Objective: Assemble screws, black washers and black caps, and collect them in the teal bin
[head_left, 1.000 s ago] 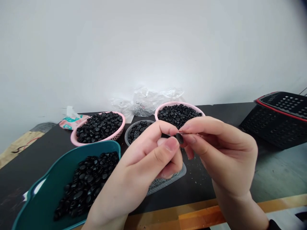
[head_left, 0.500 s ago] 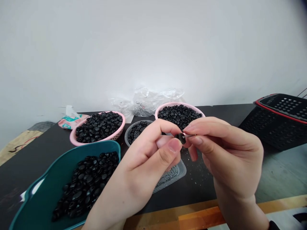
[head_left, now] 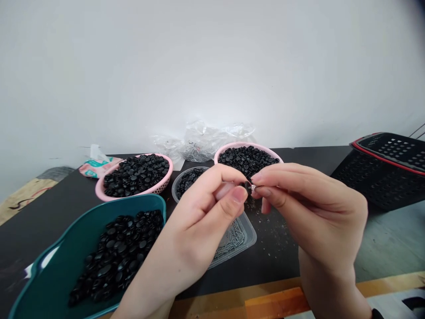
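Observation:
Between thumb and forefinger, my left hand (head_left: 206,226) pinches a small black plastic cap (head_left: 246,188). My right hand (head_left: 315,212) meets it from the right, its thumb and forefinger closed on a small metal screw (head_left: 253,188) whose end is at the cap. Fingertips cover most of both parts, so how deep the screw sits cannot be told. Below the hands lies a clear plastic tray (head_left: 250,237) holding many metal screws (head_left: 234,237). To the left, a teal scoop-shaped basin (head_left: 76,226) holds a heap of black caps (head_left: 116,252).
Pink baskets of black parts stand at back left (head_left: 101,188) and back right (head_left: 229,145). Between them sits a round clear tub (head_left: 175,188). Plastic bags (head_left: 202,139) lie by the wall, a wipes pack (head_left: 96,167) at left. A black crate (head_left: 375,173) stands at right.
My right fingers have moved slightly left, closer to the cap, and less of the screw shows. My left hand has shifted a little left and up with the cap.

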### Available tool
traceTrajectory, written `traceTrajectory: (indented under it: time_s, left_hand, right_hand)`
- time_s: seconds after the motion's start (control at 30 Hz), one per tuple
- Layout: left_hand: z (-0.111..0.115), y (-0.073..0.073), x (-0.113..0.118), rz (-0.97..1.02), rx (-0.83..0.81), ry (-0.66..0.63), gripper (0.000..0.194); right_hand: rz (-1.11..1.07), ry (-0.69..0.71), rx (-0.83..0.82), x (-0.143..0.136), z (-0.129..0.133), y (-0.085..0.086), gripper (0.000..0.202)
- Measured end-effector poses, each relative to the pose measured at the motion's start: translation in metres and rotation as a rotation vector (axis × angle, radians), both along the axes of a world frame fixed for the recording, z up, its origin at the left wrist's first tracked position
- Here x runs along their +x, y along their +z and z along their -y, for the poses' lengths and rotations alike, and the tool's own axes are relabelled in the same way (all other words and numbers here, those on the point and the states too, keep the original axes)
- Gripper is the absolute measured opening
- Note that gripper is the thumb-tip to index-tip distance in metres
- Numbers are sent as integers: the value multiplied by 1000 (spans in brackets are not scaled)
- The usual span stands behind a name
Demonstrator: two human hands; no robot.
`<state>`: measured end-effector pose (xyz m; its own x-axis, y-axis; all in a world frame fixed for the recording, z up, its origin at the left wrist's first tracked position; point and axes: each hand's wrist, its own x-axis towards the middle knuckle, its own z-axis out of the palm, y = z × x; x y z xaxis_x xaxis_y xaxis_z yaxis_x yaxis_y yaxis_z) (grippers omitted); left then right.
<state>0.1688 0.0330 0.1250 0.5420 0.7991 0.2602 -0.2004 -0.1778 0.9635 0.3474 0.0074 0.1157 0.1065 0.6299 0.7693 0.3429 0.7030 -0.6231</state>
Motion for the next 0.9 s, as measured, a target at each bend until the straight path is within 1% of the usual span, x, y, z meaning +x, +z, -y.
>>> traceTrajectory:
  time_s: [0.13, 0.3, 0.37, 0.5, 0.53, 0.57, 0.6, 0.63, 0.67, 0.7, 0.77, 0.83, 0.9]
  left_hand:
    - [-1, -1, 2, -52, 40, 42, 11]
    - [-3, -1, 6, 22, 8, 33, 14]
    - [-4, -1, 8, 82, -35, 24, 17]
    - [-7, -1, 13, 226, -127, -7, 20]
    - [-8, -2, 14, 254, -145, -14, 20]
    - [-9, -2, 15, 274, -161, -20, 20]
    - [-10, -2, 16, 289, -176, -21, 19]
    - [-11, -2, 17, 301, -188, -18, 19]
    - [-11, -1, 17, 309, -198, -13, 19]
    - [-12, -1, 16, 315, -204, -6, 19]
    - [-13, 1, 15, 324, -199, 7, 19]
    - [-13, 3, 13, 328, -190, 27, 20]
    - [-14, 5, 11, 329, -182, 51, 21]
  right_hand:
    - [43, -34, 24, 1, 0, -2, 26]
    - [24, 16, 18, -1, -6, -5, 30]
    - [0, 83, 1, 0, -9, -6, 31]
    - [-127, 357, -90, 6, -21, -7, 29]
    - [-157, 394, -114, 9, -27, -8, 28]
    - [-164, 383, -143, 13, -35, -9, 27]
    - [-124, 306, -193, 18, -44, -12, 26]
    - [-57, 193, -250, 23, -55, -16, 26]
    - [52, 35, -334, 29, -67, -21, 27]
    - [217, -147, -451, 35, -80, -28, 28]
    - [337, -222, -560, 47, -106, -45, 22]
    - [430, -238, -662, 55, -127, -64, 13]
    - [493, -243, -723, 60, -141, -82, 15]
